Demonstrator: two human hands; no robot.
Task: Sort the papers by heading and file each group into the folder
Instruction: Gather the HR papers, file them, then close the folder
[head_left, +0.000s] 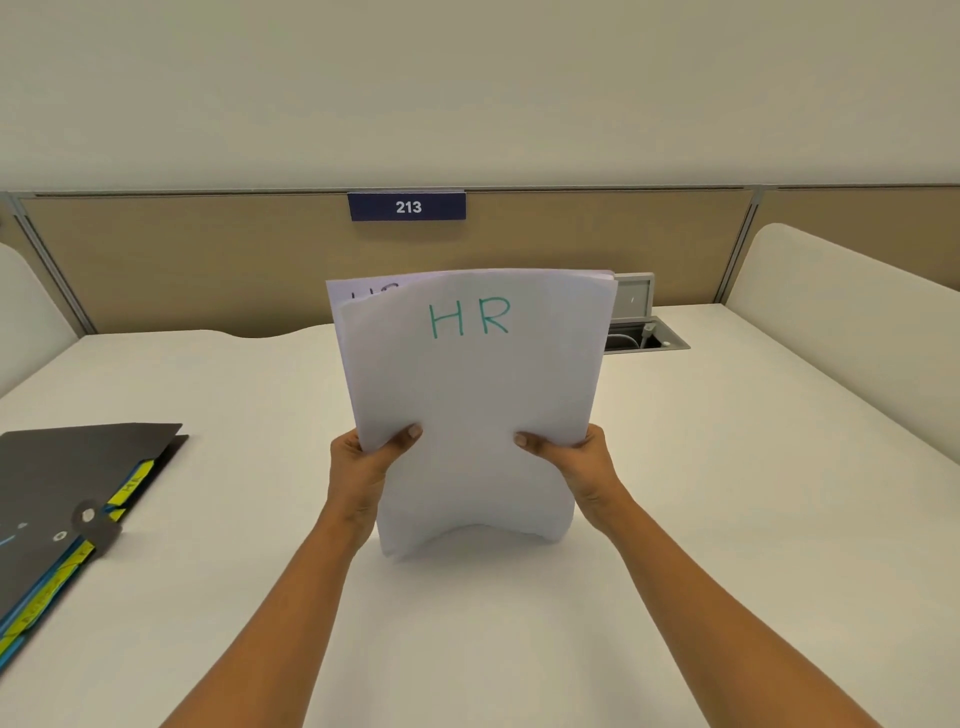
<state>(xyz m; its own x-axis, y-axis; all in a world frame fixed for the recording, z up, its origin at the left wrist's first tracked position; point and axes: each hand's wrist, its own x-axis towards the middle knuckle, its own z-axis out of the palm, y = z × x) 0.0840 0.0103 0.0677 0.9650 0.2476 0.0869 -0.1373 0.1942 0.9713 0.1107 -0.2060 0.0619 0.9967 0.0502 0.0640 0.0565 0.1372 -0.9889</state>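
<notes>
While the stack of papers (475, 395) stands upright mid-desk (675, 519), left hand (366, 465) and right hand (576, 460) pinch its side edges, thumbs in front. At near left lies the dark folder (67, 483); far behind, a tan partition (208, 249) bears the sign 213 (407, 206).

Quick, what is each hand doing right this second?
Left hand: grips the left edge of the stack of papers, thumb on the front sheet.
Right hand: grips the right edge of the same stack.
</notes>
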